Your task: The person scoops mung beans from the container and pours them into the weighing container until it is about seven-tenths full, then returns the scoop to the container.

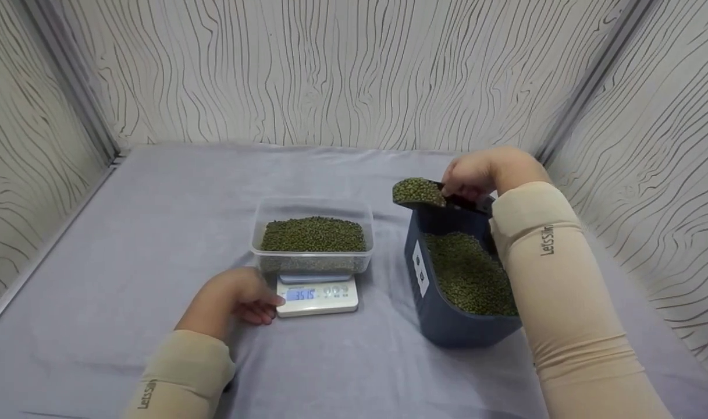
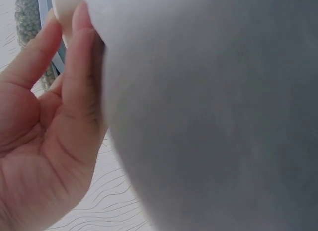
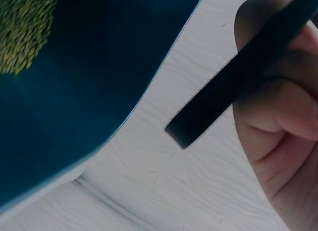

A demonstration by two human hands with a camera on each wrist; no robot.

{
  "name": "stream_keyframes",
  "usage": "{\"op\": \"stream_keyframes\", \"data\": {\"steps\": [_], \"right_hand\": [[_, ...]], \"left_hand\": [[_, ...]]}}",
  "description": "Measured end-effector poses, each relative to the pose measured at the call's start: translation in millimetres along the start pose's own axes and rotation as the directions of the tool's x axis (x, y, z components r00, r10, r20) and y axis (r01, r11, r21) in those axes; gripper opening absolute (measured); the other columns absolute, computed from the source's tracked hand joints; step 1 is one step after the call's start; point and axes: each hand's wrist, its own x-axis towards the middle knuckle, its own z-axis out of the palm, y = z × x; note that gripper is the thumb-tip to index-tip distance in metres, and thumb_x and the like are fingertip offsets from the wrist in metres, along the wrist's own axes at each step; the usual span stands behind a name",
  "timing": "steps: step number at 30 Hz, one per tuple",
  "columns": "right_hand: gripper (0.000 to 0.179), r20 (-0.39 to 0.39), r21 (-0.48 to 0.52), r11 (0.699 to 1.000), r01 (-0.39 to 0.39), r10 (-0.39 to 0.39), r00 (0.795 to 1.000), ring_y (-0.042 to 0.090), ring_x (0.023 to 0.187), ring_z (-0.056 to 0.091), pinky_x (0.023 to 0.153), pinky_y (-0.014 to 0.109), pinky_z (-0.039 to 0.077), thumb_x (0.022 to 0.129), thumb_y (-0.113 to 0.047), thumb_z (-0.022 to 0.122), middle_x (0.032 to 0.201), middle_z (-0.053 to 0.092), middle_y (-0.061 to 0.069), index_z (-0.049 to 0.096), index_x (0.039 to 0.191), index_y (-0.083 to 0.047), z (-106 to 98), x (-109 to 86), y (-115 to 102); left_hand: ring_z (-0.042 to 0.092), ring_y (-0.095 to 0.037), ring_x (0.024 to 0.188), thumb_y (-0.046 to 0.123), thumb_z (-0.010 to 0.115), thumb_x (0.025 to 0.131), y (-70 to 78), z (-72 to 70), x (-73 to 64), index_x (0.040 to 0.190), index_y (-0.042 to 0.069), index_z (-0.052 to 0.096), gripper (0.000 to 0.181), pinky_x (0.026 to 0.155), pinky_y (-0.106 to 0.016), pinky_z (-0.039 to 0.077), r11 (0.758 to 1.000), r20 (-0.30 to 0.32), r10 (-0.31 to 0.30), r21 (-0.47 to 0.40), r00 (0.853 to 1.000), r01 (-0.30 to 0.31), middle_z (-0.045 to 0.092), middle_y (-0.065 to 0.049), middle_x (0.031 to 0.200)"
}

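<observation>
In the head view I see the left hand (image 1: 244,294) at nine o'clock of the white scale (image 1: 317,306), pinching its edge. On the scale stands a clear box (image 1: 313,254) of green beans (image 1: 314,234). The blue bin (image 1: 458,333), at three o'clock, also holds beans. Over its eleven o'clock rim, the right hand (image 1: 473,174) grips the filled scoop (image 1: 416,205). In the left wrist view, fingertips meet the scale at eleven o'clock. In the right wrist view, fingers curl round the black handle (image 3: 223,89) toward two o'clock.

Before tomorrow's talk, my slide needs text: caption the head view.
Right-hand fingers hold a scoop of mung beans near a navy bin; left-hand fingers touch a digital scale.
</observation>
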Motion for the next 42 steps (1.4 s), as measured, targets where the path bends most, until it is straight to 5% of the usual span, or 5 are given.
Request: {"op": "stream_keyframes", "data": {"steps": [17,29,32,37,42], "right_hand": [[0.025,-0.057,0.046,0.998,-0.048,0.051,0.997,0.008,0.048,0.033,0.046,0.019,0.032,0.090,-0.012,0.049,0.055,0.037,-0.005,0.043,0.066,-0.012,31,29.3,-49],[0.017,-0.116,-0.217,0.974,-0.059,0.034,0.993,0.011,0.054,0.047,0.048,0.020,0.038,0.090,-0.015,0.049,0.065,0.049,0.000,0.055,0.075,-0.007,56,40.9,-78],[0.019,-0.121,-0.337,0.941,-0.024,-0.017,0.993,0.011,0.056,0.049,0.050,0.021,0.040,0.091,-0.016,0.048,0.069,0.055,0.001,0.057,0.077,-0.007,61,41.9,-84],[0.027,-0.154,-0.544,0.839,0.000,-0.099,0.983,0.010,0.049,0.048,0.053,0.023,0.041,0.093,-0.022,0.048,0.064,0.062,0.000,0.065,0.079,-0.006,71,44.1,-95],[0.030,-0.230,-0.584,0.810,-0.044,-0.114,0.966,0.014,0.049,0.050,0.061,0.027,0.044,0.095,-0.027,0.049,0.060,0.063,0.000,0.068,0.082,-0.007,83,46.0,-108]], "left_hand": [[0.061,-0.011,0.054,0.014,0.068,0.082,4.1,5.8,-3.7,0.074,0.000,0.064,0.017,0.055,-0.024,0.054,1.000,0.001,-0.004,-0.006,1.000,0.004,0.063,-0.006,0.065],[0.060,-0.010,0.054,0.015,0.067,0.083,5.8,6.1,-4.4,0.074,0.000,0.064,0.018,0.055,-0.023,0.053,1.000,0.021,0.005,0.013,1.000,-0.006,0.062,-0.006,0.064],[0.060,-0.010,0.053,0.015,0.068,0.083,5.7,5.7,-4.6,0.073,0.000,0.064,0.018,0.054,-0.023,0.053,1.000,0.021,0.007,0.011,1.000,-0.007,0.062,-0.006,0.063],[0.060,-0.010,0.054,0.014,0.068,0.082,5.0,5.8,-4.2,0.074,0.000,0.064,0.017,0.055,-0.023,0.053,1.000,0.019,0.006,0.001,1.000,-0.006,0.062,-0.006,0.064],[0.060,-0.010,0.054,0.014,0.068,0.083,5.7,6.5,-3.9,0.075,0.000,0.065,0.017,0.056,-0.024,0.053,1.000,0.016,-0.003,0.005,1.000,0.003,0.062,-0.005,0.064]]}}
